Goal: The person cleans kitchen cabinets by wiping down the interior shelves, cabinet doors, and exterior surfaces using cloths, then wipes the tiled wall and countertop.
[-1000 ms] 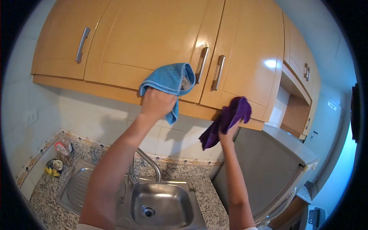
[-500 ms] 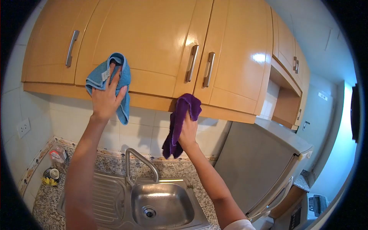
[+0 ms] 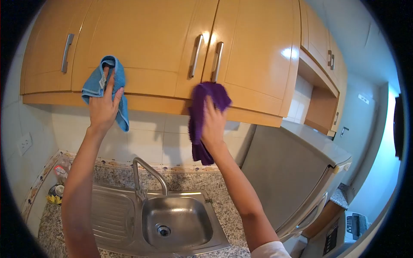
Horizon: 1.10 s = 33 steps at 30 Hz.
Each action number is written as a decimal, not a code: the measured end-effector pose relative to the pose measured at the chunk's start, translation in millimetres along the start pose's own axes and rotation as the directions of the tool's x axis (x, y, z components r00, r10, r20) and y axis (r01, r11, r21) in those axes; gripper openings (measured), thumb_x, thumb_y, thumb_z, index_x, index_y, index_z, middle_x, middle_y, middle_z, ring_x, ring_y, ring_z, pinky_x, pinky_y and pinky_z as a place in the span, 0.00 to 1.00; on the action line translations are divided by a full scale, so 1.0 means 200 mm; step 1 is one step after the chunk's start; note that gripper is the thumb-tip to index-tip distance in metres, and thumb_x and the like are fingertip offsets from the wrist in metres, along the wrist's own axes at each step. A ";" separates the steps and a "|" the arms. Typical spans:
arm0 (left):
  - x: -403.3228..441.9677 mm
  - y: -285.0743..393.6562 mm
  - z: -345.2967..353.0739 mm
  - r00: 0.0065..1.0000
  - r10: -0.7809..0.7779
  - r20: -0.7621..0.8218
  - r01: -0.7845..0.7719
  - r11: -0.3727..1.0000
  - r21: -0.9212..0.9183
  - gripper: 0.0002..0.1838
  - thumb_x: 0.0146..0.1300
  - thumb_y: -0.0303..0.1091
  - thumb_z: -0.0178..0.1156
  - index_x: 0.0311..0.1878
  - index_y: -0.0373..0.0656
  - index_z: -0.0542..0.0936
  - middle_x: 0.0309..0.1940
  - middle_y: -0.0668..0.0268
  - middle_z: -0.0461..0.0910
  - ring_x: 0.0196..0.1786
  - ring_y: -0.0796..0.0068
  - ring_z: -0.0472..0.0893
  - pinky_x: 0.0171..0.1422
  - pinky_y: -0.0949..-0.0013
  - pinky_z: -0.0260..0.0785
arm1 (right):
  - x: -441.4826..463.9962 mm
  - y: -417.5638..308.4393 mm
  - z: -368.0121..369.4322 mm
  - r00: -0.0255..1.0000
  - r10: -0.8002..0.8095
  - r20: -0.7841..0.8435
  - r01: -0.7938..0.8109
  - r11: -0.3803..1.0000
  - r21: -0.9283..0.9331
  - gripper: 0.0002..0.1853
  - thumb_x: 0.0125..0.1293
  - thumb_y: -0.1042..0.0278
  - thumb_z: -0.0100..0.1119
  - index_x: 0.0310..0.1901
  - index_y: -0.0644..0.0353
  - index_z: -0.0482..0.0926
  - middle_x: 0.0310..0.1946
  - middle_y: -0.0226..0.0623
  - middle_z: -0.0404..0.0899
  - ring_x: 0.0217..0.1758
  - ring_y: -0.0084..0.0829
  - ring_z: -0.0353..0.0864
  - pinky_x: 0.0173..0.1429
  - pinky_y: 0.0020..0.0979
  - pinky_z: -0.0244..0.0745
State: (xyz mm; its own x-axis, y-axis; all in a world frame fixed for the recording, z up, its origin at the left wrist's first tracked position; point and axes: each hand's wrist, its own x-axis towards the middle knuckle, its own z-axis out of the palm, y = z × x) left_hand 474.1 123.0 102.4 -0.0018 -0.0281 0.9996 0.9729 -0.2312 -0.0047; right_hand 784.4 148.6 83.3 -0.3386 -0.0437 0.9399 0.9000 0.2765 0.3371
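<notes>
My left hand [image 3: 104, 106] presses a blue microfibre cloth [image 3: 117, 76] with a white tag to the lower part of a wooden cabinet door [image 3: 133, 51]. Its fingers point upward over the fabric, and a loose corner hangs down beside the wrist. To the right, my right hand [image 3: 214, 124] has a purple cloth [image 3: 198, 103] bunched under its fingers. That cloth lies against the bottom edge of the cabinet doors, just below two metal handles [image 3: 218, 60], and its tail dangles in front of the tiles. The right fingertips are partly hidden in the fabric.
Beneath my arms is a steel sink [image 3: 178, 223] with a drainboard and a curved tap [image 3: 148, 170], set in a granite counter [image 3: 232, 215]. A grey fridge [image 3: 284, 167] stands at the right. Small items sit in the left corner, below a wall socket [image 3: 25, 143].
My right hand has moved the purple cloth up from the cabinet's lower rail onto the door bottoms, near the handles. The left hand keeps the blue cloth on its door. The view has shifted slightly.
</notes>
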 end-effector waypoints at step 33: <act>0.34 0.67 -0.02 0.921 -0.243 0.305 0.365 0.814 -0.451 0.23 0.67 0.45 0.48 0.57 0.38 0.71 0.30 0.53 0.79 0.33 0.62 0.78 0.43 0.64 0.68 | -0.06 0.80 -0.20 0.938 -0.281 0.202 0.221 0.936 0.272 0.24 0.47 0.76 0.54 0.50 0.54 0.76 0.46 0.39 0.79 0.51 0.44 0.76 0.62 0.43 0.63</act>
State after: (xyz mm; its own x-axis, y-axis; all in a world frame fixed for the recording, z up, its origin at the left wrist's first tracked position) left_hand 604.4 86.7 169.3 -0.1676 0.3273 0.9299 0.6873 -0.6375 0.3482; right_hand 944.2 154.8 128.2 -0.6258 0.0753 0.7763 0.6928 0.5108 0.5090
